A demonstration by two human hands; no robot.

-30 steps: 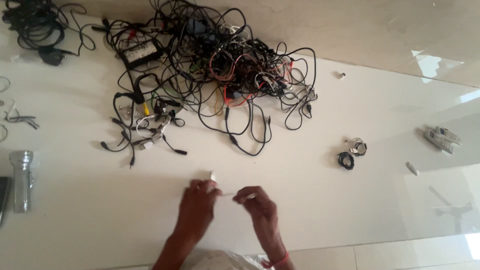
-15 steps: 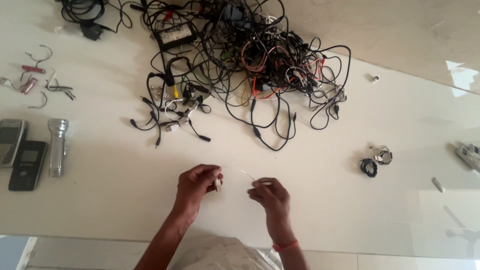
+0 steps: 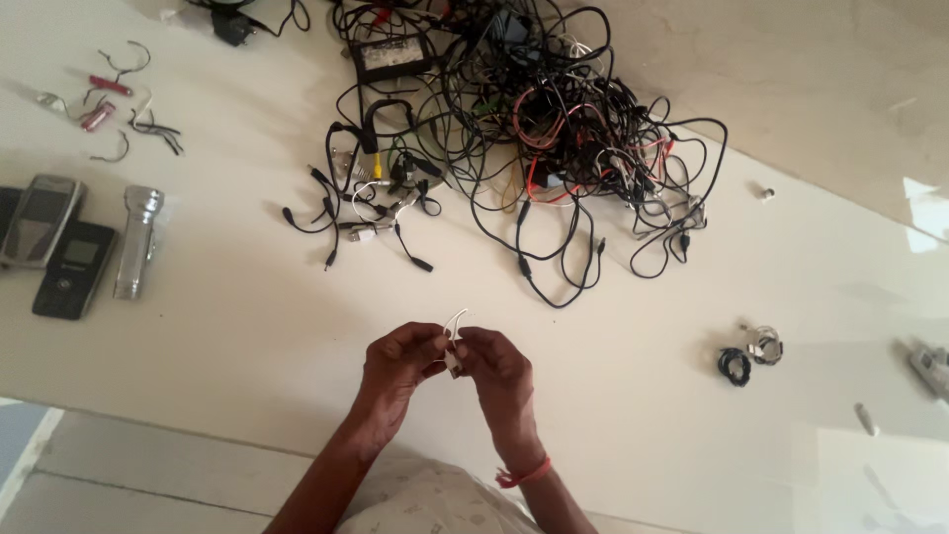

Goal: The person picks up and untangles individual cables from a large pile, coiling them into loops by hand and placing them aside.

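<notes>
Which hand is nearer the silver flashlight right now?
The left hand. The silver flashlight lies far off to its left and farther up the table; the right hand sits beyond the left, both pinching a small white cable.

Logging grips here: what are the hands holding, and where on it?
Both hands, left hand and right hand, pinch a thin white cable near its small plug end, between the fingers.
</notes>
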